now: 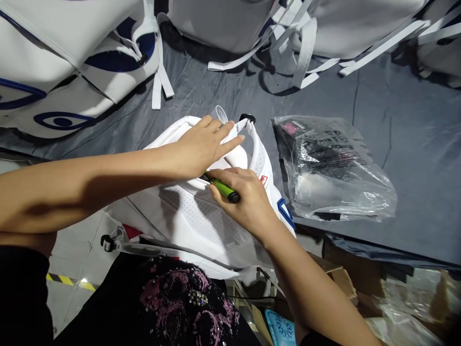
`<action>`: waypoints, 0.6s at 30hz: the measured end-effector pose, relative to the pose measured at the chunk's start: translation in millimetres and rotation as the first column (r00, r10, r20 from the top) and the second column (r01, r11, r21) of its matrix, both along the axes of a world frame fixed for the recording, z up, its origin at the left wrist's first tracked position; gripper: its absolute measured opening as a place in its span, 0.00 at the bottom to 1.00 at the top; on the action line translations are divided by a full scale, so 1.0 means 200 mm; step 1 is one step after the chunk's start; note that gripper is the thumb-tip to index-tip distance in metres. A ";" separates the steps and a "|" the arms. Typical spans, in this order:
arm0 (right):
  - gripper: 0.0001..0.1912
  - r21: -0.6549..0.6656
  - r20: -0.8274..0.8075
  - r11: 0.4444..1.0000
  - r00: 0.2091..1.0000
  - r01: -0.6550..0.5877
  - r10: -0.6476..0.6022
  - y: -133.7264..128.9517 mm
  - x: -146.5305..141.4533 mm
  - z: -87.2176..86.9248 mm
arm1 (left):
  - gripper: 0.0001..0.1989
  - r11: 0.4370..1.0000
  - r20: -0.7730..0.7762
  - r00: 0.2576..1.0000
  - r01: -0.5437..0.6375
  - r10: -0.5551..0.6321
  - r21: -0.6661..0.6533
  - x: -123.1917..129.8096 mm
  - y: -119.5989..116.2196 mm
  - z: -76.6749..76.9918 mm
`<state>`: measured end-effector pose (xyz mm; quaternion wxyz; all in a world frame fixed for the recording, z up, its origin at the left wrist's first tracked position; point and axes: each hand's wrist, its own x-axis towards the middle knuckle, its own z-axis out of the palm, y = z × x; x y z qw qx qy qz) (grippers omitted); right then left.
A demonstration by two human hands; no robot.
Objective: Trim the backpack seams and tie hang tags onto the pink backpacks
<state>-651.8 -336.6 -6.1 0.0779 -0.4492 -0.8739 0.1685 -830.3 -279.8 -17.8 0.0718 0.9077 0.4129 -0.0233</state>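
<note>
Head view. Left hand [203,146]: one, fingers extended and slightly spread over the white bag [209,228]. Right hand [245,192]: one, fingers closed around a green tool [224,190], black-ended, its tip hidden near the left palm. White bag: beneath both sets of fingers. Plastic packet [342,178]: one, right of the right fingers, on the grey table [418,144]. Further bags [219,29]: several, beyond the left fingers.

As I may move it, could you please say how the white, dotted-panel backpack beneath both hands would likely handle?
The white, dotted-panel backpack would probably sag, since it lies slumped. Its loose pale strap, ending in a black buckle, might swing or snag.
</note>
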 end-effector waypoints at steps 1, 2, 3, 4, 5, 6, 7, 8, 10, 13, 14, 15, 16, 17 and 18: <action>0.13 0.005 0.005 1.000 1.000 0.003 -0.003 0.00 0.00 0.00 | 0.43 1.000 0.004 1.000 -0.004 0.004 -0.006 0.00 0.00 0.01; 0.13 0.009 0.018 1.000 1.000 0.008 -0.008 0.00 -0.01 0.00 | 0.42 1.000 0.006 1.000 -0.006 0.006 -0.011 0.00 -0.01 0.01; 0.13 0.012 0.029 1.000 1.000 0.013 -0.013 0.00 -0.01 0.00 | 0.42 1.000 0.000 1.000 -0.006 0.006 -0.014 0.00 -0.01 0.02; 0.13 0.008 0.031 1.000 0.999 0.014 -0.014 -0.01 -0.01 0.00 | 0.41 1.000 -0.015 1.000 -0.006 0.006 -0.013 0.00 -0.01 0.03; 0.13 0.000 0.027 1.000 1.000 0.012 -0.012 -0.01 -0.02 0.00 | 0.41 1.000 -0.038 0.999 -0.003 0.003 -0.009 0.01 -0.02 0.04; 0.13 -0.009 0.027 1.000 1.000 0.009 -0.008 -0.01 -0.02 0.01 | 0.41 1.000 -0.068 0.998 0.002 -0.002 -0.003 0.01 -0.02 0.05; 0.13 -0.013 0.037 1.000 0.999 0.010 -0.010 -0.01 -0.02 0.01 | 0.40 1.000 -0.097 0.995 0.007 -0.007 0.004 0.01 -0.02 0.06; 0.12 -0.013 0.054 1.000 0.998 0.016 -0.015 0.00 -0.03 0.01 | 0.41 1.000 -0.115 0.993 0.011 -0.010 0.010 0.01 -0.02 0.06; 0.12 -0.020 0.073 0.999 0.997 0.026 -0.025 0.00 -0.04 0.02 | 0.41 1.000 -0.114 0.993 0.013 -0.010 0.021 0.02 -0.02 0.05; 0.12 -0.061 0.065 0.998 0.998 0.026 -0.022 0.00 -0.04 0.03 | 0.41 0.999 -0.077 0.997 0.015 -0.012 0.041 0.01 0.00 0.02; 0.12 -0.065 0.074 0.997 0.997 0.033 -0.028 0.00 -0.03 0.03 | 0.41 0.999 -0.069 0.998 0.017 -0.014 0.044 0.00 0.00 0.01; 0.12 -0.063 0.085 0.997 0.996 0.043 -0.038 0.00 -0.02 0.03 | 0.42 0.999 -0.063 0.998 0.012 -0.009 0.041 -0.01 0.01 0.01; 0.12 -0.059 0.084 0.997 0.995 0.052 -0.047 0.00 -0.02 0.02 | 0.44 1.000 -0.060 0.998 -0.004 0.005 0.030 -0.03 0.01 0.01; 0.12 -0.056 0.060 0.997 0.997 0.056 -0.053 -0.01 -0.01 0.02 | 0.47 1.000 -0.059 0.998 -0.028 0.029 0.012 -0.04 0.01 0.01; 0.12 -0.049 0.015 0.997 0.998 0.057 -0.056 -0.01 0.00 0.01 | 0.51 0.998 -0.062 0.996 -0.062 0.062 -0.007 -0.06 0.01 0.02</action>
